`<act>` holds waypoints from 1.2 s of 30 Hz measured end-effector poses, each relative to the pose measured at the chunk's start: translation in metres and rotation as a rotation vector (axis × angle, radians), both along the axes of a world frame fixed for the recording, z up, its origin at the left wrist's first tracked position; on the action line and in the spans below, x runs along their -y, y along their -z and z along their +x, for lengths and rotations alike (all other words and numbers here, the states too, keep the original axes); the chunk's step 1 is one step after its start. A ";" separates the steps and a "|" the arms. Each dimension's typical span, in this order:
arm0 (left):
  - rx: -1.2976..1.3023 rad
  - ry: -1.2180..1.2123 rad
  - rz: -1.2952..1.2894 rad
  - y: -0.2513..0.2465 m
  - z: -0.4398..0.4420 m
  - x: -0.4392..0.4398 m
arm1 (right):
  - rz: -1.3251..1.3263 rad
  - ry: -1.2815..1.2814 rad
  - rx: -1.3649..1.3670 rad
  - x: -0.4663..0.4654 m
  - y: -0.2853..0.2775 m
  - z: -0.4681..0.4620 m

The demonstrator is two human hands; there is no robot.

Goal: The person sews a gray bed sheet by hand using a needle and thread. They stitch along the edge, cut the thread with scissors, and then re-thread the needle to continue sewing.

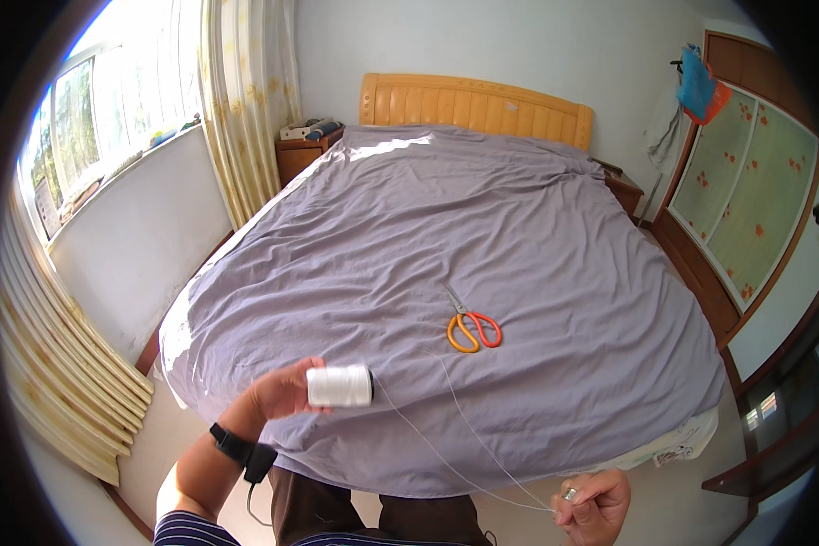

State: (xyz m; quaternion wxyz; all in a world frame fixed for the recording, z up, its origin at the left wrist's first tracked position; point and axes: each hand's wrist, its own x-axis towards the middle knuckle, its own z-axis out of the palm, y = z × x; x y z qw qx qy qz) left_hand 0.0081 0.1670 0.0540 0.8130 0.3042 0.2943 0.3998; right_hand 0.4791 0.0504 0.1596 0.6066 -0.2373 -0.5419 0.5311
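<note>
My left hand (288, 390) grips a large spool of white thread (339, 386), lying sideways above the near part of the bed. A strand of white thread (420, 434) runs from the spool's right end down to my right hand (589, 506). The fingers of that hand are pinched on the strand, low at the right beyond the bed's front edge. From the same pinch a second length of thread goes back up over the bedsheet. Scissors (464, 327) with one orange and one red handle rest on the grey-purple bedsheet (409, 239). A metal ring sits on a right finger.
A wooden headboard (474, 102) stands at the bed's far end, with a nightstand (300, 158) at its left. Patterned curtains (246, 102) hang by the window. At right is a wardrobe with sliding doors (744, 184). Bags (699, 89) hang beside it.
</note>
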 end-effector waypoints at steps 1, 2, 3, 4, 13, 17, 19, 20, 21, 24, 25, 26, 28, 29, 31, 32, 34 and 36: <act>-0.032 0.107 -0.058 -0.001 0.005 0.015 | -0.005 -0.009 0.006 -0.001 0.001 -0.001; -0.013 0.182 -0.086 -0.003 0.015 0.024 | -0.009 -0.007 0.025 -0.002 0.000 -0.002; 0.024 0.269 -0.104 -0.009 0.026 0.028 | -0.013 -0.006 0.045 -0.003 -0.002 -0.003; -0.152 0.156 -0.154 -0.019 0.039 0.024 | -0.016 -0.002 0.065 -0.006 -0.005 -0.005; -0.077 -0.598 1.049 -0.194 0.143 -0.071 | 0.260 0.086 -0.047 -0.063 -0.044 -0.056; -0.548 -0.093 1.189 -0.152 0.184 0.026 | 0.392 0.256 0.265 -0.073 -0.032 -0.084; -0.363 -0.158 1.014 -0.129 0.201 0.060 | 0.420 0.282 0.312 -0.076 -0.018 -0.099; -0.297 -0.157 0.909 -0.122 0.200 0.067 | 0.403 0.276 0.343 -0.075 -0.011 -0.105; -0.241 -0.157 0.805 -0.117 0.198 0.073 | 0.388 0.271 0.372 -0.073 -0.005 -0.110; -0.224 -0.050 0.613 -0.109 0.179 0.084 | 0.422 0.239 0.405 -0.061 0.008 -0.121; -0.292 0.004 0.527 -0.107 0.172 0.087 | 0.436 0.225 0.410 -0.057 0.010 -0.123; -0.345 0.029 0.497 -0.105 0.166 0.095 | 0.435 0.178 0.417 -0.053 0.011 -0.124; -0.369 0.011 0.514 -0.100 0.160 0.101 | 0.490 0.148 0.437 -0.046 0.012 -0.123; -0.387 0.003 0.504 -0.097 0.159 0.105 | 0.512 0.128 0.444 -0.043 0.011 -0.123; -0.395 -0.041 0.631 -0.092 0.159 0.111 | 0.519 0.117 0.465 -0.037 0.010 -0.120; -0.407 -0.017 0.633 -0.092 0.155 0.115 | 0.505 0.094 0.445 -0.034 0.009 -0.119; -0.426 0.025 0.632 -0.092 0.149 0.121 | 0.484 0.076 0.436 -0.030 0.009 -0.117; -0.448 0.073 0.609 -0.093 0.145 0.125 | 0.454 0.074 0.458 -0.026 0.009 -0.116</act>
